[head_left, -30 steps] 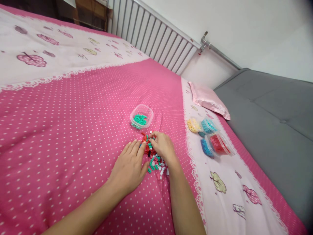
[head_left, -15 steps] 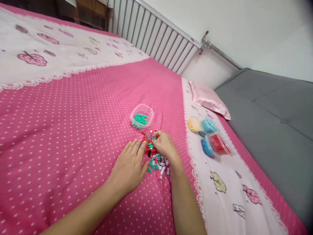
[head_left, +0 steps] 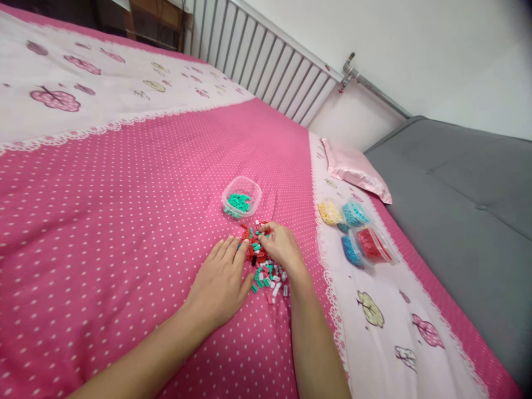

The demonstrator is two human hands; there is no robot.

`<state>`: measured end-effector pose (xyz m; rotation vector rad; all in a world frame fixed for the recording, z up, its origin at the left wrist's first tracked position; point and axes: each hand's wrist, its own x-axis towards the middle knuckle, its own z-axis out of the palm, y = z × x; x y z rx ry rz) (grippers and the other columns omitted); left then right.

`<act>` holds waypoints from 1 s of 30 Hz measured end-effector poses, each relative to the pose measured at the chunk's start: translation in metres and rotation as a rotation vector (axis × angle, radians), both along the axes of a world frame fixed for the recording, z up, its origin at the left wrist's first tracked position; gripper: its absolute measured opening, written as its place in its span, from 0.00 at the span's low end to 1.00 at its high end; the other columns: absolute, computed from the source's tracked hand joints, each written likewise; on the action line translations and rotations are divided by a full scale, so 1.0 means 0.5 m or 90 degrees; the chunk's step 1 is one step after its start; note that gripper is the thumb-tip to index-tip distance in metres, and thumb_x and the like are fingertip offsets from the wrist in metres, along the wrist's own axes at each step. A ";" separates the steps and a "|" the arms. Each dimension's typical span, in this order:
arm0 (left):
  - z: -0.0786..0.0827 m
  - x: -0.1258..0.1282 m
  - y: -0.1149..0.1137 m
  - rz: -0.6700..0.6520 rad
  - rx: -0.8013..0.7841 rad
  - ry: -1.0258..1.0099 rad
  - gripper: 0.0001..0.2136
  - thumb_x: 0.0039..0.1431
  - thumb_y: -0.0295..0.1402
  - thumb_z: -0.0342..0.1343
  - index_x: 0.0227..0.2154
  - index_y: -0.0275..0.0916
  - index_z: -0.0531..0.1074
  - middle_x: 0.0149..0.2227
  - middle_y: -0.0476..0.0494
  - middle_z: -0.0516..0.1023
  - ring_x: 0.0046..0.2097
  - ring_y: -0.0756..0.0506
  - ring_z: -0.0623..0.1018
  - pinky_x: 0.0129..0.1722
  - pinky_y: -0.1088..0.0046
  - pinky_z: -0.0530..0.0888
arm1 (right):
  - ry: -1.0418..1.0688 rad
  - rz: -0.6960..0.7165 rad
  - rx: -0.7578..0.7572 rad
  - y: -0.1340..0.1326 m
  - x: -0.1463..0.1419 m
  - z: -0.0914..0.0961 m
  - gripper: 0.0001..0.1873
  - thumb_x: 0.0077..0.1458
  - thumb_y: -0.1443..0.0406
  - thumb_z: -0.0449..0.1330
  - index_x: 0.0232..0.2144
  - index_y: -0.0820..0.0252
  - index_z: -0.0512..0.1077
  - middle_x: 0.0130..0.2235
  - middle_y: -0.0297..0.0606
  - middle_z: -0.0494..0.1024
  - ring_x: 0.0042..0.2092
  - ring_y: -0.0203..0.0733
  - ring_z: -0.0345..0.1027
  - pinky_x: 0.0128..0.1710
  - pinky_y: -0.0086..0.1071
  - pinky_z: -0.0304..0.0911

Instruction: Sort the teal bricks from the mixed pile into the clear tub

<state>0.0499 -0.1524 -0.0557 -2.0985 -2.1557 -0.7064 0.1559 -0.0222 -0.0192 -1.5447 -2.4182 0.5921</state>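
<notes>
A pile of small toy bricks [head_left: 264, 271], mixed red, green, white and pink with a black one, lies on the pink dotted bedsheet. My left hand [head_left: 220, 277] rests flat at the pile's left edge, fingers stretched out, fingertips touching red bricks. At the upper right of the pile, my right hand [head_left: 280, 246] has thumb and forefinger pinched together on a small brick that looks green, partly hidden by the fingers. Just beyond the pile stands a clear plastic tub [head_left: 252, 188], uncovered, with green bricks [head_left: 238, 203] in its bottom.
On the right, clear tubs hold yellow bricks [head_left: 330, 212], teal bricks [head_left: 354, 213], blue bricks [head_left: 351, 250] and red bricks [head_left: 371, 244]. A pink pillow [head_left: 355, 166] lies behind them, beside a grey padded headboard [head_left: 465, 188]. White railings [head_left: 266, 55] run along the far side.
My right fingertips have shifted very slightly within the pile. My left hand and the tubs are where they were.
</notes>
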 end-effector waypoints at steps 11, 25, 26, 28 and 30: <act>0.001 0.000 0.001 0.004 -0.006 0.016 0.26 0.61 0.42 0.45 0.57 0.28 0.64 0.57 0.31 0.68 0.59 0.36 0.67 0.59 0.55 0.64 | -0.084 -0.040 0.059 -0.011 -0.021 0.001 0.13 0.53 0.56 0.58 0.37 0.52 0.77 0.28 0.36 0.77 0.33 0.41 0.70 0.31 0.30 0.56; 0.003 -0.001 0.000 -0.001 -0.004 0.004 0.26 0.61 0.42 0.45 0.57 0.28 0.64 0.58 0.31 0.68 0.59 0.35 0.67 0.58 0.54 0.64 | 0.495 -0.071 -0.227 0.011 0.000 -0.003 0.12 0.40 0.60 0.67 0.27 0.61 0.74 0.15 0.21 0.57 0.18 0.27 0.45 0.18 0.24 0.42; 0.003 -0.001 0.000 -0.001 -0.003 0.001 0.26 0.61 0.42 0.45 0.56 0.29 0.64 0.58 0.31 0.68 0.59 0.36 0.67 0.58 0.54 0.64 | 0.585 -0.084 -0.294 0.011 0.001 0.003 0.13 0.39 0.61 0.68 0.28 0.61 0.73 0.17 0.21 0.59 0.18 0.26 0.46 0.17 0.23 0.42; 0.004 -0.001 0.000 -0.001 -0.002 -0.004 0.26 0.61 0.41 0.45 0.56 0.29 0.64 0.58 0.31 0.68 0.59 0.36 0.67 0.58 0.54 0.64 | 0.761 -0.119 -0.440 0.012 0.004 0.019 0.13 0.38 0.64 0.68 0.28 0.61 0.71 0.20 0.23 0.63 0.19 0.24 0.49 0.15 0.20 0.42; 0.004 -0.001 0.000 -0.002 -0.001 -0.005 0.26 0.61 0.41 0.46 0.56 0.29 0.64 0.58 0.31 0.68 0.59 0.36 0.67 0.58 0.54 0.64 | 0.913 -0.161 -0.573 0.017 0.008 0.034 0.10 0.40 0.67 0.65 0.26 0.61 0.68 0.23 0.27 0.67 0.21 0.24 0.55 0.15 0.17 0.47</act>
